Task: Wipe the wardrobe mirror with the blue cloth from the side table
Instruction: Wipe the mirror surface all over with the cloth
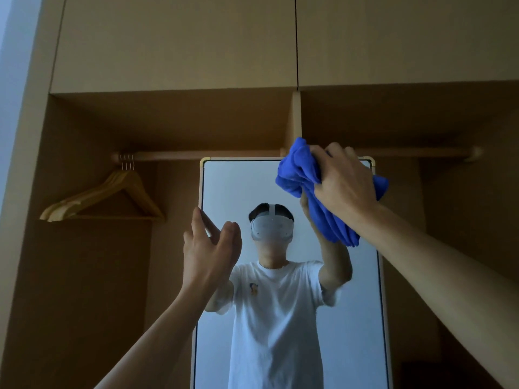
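Tall rect. mirror (pixel 224 186), slim pale frame w/ brass-coloured corner caps, stands upright inside the wooden wardrobe (pixel 174 46), top edge just under the hanging rail (pixel 174 155). Bright blue soft cloth (pixel 297 169), bunched up, sits at the glass's top-right corner, gripped by right hand (pixel 342 181); a loose fold hangs below.

Foot of mirror (pixel 230 186) cut off at bottom edge, upper right glass hidden behind blue cloth (pixel 297 172)
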`<state>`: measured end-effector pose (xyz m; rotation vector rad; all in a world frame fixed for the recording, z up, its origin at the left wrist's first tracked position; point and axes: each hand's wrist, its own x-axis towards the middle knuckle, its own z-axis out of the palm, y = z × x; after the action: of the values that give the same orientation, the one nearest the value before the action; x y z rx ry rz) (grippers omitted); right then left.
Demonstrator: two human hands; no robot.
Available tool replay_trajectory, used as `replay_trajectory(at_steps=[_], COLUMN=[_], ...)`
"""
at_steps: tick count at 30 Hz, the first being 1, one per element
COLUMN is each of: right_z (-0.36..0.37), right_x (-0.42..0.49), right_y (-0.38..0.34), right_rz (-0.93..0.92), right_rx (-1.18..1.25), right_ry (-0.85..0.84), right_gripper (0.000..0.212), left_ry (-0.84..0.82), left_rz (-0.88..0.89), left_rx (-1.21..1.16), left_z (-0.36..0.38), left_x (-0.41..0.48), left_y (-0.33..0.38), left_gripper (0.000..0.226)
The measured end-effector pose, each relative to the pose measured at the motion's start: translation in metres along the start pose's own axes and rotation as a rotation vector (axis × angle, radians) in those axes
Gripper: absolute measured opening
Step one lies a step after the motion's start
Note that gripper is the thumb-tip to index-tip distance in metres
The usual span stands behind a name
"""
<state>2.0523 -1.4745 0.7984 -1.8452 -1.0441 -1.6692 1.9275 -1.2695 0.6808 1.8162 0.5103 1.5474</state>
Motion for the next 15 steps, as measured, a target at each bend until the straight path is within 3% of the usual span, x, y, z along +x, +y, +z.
replay_trajectory(at_steps=[9,15], right_z=[0.012,0.003], right_x=[-0.058,-0.038], right_y=[-0.015,0.005], right_rz=[-0.088,-0.067], right_rx=[0.081,0.076], right_ry=[-0.106,-0.065], right_gripper=[0.042,0.032], left_ry=[-0.001,-0.009], left_rz=[-0.020,-0.036], left_rx=[0.010,0.004], left_z=[0.003,0.001], left_x=[-0.007,-0.007], left_y=[0.001,0.005], left_gripper=[0.081,0.077])
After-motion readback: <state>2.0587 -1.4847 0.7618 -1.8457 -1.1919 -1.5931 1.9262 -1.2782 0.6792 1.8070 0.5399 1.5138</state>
